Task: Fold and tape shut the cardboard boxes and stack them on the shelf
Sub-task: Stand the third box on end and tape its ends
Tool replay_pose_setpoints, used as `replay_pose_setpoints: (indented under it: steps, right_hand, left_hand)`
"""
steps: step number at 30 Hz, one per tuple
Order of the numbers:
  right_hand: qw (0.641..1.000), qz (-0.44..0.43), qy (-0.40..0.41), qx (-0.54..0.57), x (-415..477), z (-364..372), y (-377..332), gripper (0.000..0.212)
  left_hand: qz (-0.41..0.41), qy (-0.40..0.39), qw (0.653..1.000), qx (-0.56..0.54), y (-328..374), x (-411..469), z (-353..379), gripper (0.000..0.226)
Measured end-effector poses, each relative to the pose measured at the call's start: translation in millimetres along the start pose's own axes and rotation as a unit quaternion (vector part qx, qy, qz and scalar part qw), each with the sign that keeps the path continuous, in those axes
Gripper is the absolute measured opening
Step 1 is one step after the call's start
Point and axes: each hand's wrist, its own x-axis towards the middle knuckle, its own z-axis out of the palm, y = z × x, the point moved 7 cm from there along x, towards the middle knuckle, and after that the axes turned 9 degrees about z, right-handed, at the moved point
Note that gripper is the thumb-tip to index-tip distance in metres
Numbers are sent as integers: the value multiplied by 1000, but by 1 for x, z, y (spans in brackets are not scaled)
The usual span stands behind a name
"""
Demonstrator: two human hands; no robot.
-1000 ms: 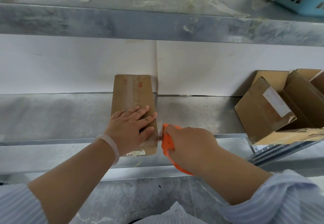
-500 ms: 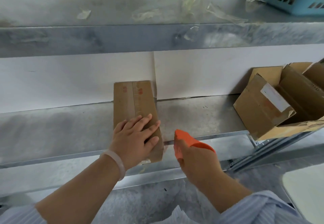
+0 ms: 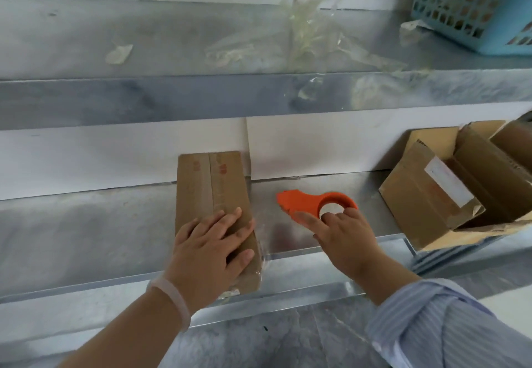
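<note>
Galvanized metal shelf (image 3: 86, 238), dull and mottled grey, with a second tier above it and white panels behind. At far right of the lower tier sat a cluster of open cardboard boxes (image 3: 426, 203), flaps up, tipped and leaning on each other, one with a white label (untaped, as far as I could tell). The taped box (image 3: 213, 189), a long, narrow, flat brown corrugated piece with a clear glossy strip down its middle seam, lay mid-shelf, far end against the back panel and near end at the shelf's front lip. A blue plastic lattice basket (image 3: 472, 16) stood on the upper tier at right. The left hand (image 3: 207, 255) lay flat on the box's near end, fingers spread and straight, pressing down. The right hand (image 3: 342, 238) held the orange tape dispenser (image 3: 305, 202) just right of the box, thumb along its plastic body and fingertips curled at the roll's white core, low over the shelf or on it; which, unclear. Likely step: taping on this box done, tool being parked. Next move calls for letting go of the dispenser, smoothing the loose tape tail at the box's near corner, then reaching for an open box. Crumpled clear tape scraps (image 3: 302, 36) littered the upper tier.
</note>
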Motion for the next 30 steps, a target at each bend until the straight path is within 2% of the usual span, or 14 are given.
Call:
replay_pose_setpoints:
  steps: [4,8,14,15,18,19,21,23,25,27,28,29,30]
  right_hand:
    - [998,-34,53,-12,31,16,7,84]
    - [996,-49,77,-10,41,43,4,70]
    - [997,-46,61,-16,13,62,-16,72]
    - [998,-43,50,-14,9,65,-20,79]
    - [999,-18,-19,38,4,69,-33,121]
    - [998,-6,-34,50,3,69,-35,125]
    - [996,10,-72,48,5,65,-35,111]
    - [994,27,-105,31,7,56,-33,73]
    - [985,50,-144,84,1,45,-31,53]
    - [960,118,-136,214,-9,27,-26,47]
    - [925,174,-132,310,-16,21,-23,43]
    - [868,226,-140,420,-21,18,-24,37]
    - [783,273,-174,531,-26,20,-30,29]
  left_hand:
    - [-7,12,1000,-2,0,-1,0,54]
    - [-12,17,1000,3,0,-1,-1,53]
    - [-16,18,1000,0,0,-2,-2,53]
    - [-17,18,1000,-3,0,-2,-3,53]
    - [-22,19,1000,-6,0,-3,-5,54]
    - [-23,21,999,-6,0,-2,-5,55]
    - [-23,28,999,-5,1,-2,-6,55]
    - [-22,34,999,-12,2,-2,-8,55]
    - [-22,36,999,-19,3,-2,-9,55]
    - [-21,35,999,-21,3,-2,-10,55]
    - [-20,35,999,-21,3,-2,-10,56]
    - [-18,36,999,-21,3,-2,-10,56]
    - [-16,36,999,-20,4,-2,-10,57]
